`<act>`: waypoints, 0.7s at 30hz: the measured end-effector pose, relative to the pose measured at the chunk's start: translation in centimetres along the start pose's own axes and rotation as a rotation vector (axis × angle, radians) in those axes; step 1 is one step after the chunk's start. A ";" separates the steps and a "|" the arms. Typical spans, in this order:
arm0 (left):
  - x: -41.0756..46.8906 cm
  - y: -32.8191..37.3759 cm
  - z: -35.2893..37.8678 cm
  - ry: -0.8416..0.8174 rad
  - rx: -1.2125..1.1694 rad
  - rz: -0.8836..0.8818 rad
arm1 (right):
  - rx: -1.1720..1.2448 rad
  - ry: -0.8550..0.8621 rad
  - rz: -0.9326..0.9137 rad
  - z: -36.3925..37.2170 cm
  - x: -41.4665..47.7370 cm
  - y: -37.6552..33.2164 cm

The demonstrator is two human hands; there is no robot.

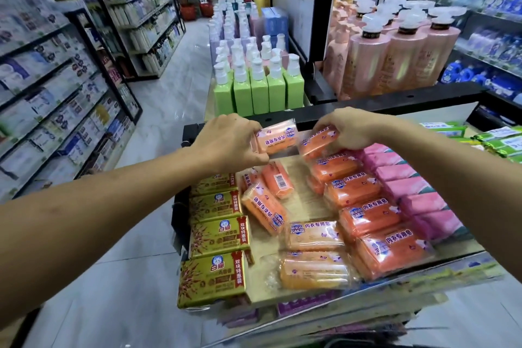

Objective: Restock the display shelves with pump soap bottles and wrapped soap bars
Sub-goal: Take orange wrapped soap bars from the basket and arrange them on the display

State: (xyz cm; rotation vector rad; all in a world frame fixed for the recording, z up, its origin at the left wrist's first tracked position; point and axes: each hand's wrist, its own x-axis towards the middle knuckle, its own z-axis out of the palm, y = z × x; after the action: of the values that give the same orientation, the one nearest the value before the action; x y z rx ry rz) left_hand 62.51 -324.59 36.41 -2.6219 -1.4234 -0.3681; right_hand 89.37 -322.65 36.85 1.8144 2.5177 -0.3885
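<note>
Wrapped soap bars [275, 137], glossy orange, blue-labelled: left hand [226, 144] grips one, right hand [350, 130] another.

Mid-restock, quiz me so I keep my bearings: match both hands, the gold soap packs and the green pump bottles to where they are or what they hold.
Column one:
1 left hand
2 right hand
3 gold soap packs
4 green pump bottles

Column two:
A upright behind the shelf
B pinches a pale orange bar
C along the shelf's left edge
D grips the rearmost bar of the orange row

Pairs: 1-B; 2-D; 3-C; 4-A
</note>
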 end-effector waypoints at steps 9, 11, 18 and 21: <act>-2.5 0.1 -0.8 0.087 -0.036 -0.045 | -0.251 -0.215 0.112 1.2 1.0 -3.2; -2.7 0.2 -1.0 0.089 -0.050 -0.058 | -0.300 -0.178 0.101 1.5 0.9 -3.4; -3.1 2.6 -2.0 0.086 -0.343 -0.181 | 0.968 0.266 0.009 -0.3 -2.7 -5.0; -3.1 4.5 -2.5 0.149 -0.589 -0.287 | 1.279 0.225 -0.007 0.2 -5.3 -6.7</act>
State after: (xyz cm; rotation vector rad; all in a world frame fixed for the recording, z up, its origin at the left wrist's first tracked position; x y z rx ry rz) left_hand 64.28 -330.09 37.94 -2.7070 -1.8670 -1.1489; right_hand 84.84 -329.65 38.80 2.1154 2.5293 -2.2966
